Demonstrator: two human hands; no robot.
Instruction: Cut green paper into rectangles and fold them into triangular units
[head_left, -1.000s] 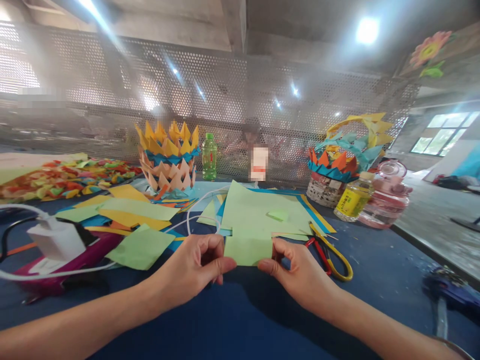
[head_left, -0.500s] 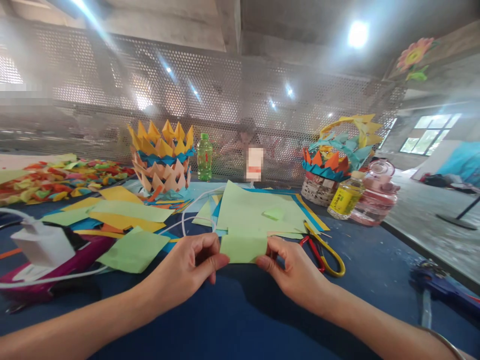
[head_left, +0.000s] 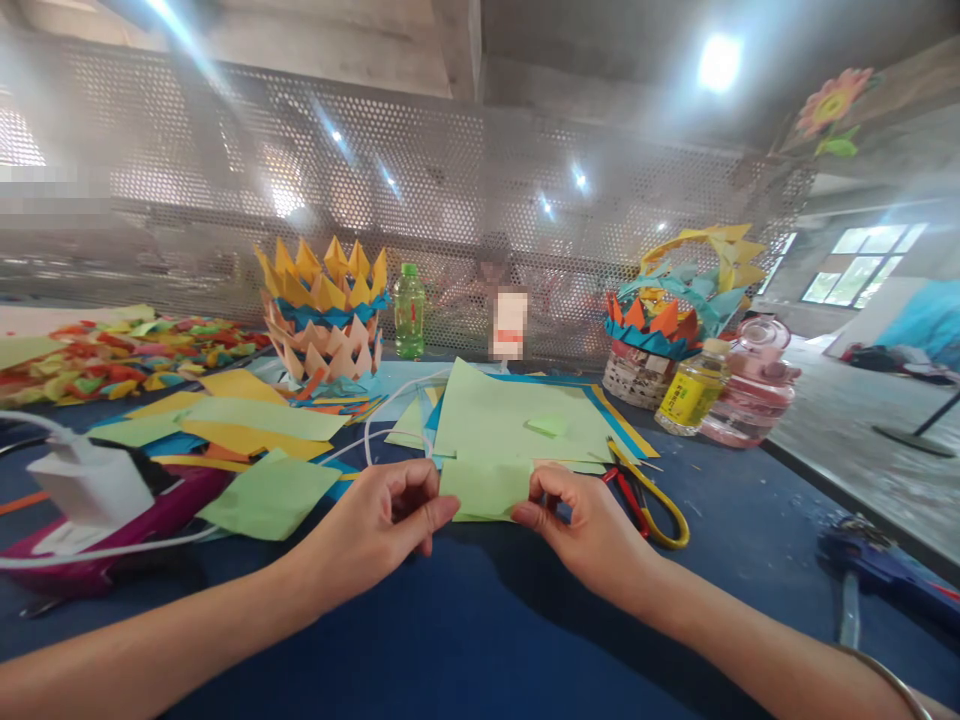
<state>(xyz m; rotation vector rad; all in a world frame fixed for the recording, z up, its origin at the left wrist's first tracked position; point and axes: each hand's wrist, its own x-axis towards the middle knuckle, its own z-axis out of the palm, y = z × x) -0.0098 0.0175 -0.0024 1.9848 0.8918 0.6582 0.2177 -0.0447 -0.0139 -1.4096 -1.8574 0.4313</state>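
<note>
L hand [head_left: 394, 508] & R hand [head_left: 583, 515] pinch opp. side edges of green paper [head_left: 486, 488]; scissors [head_left: 634, 502] just beside R hand.

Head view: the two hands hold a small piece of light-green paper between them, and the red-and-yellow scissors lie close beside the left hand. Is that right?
Not quite: in the head view, the red-and-yellow scissors lie close beside the right hand, not the left hand. The two hands do hold the light-green paper between them.
</note>
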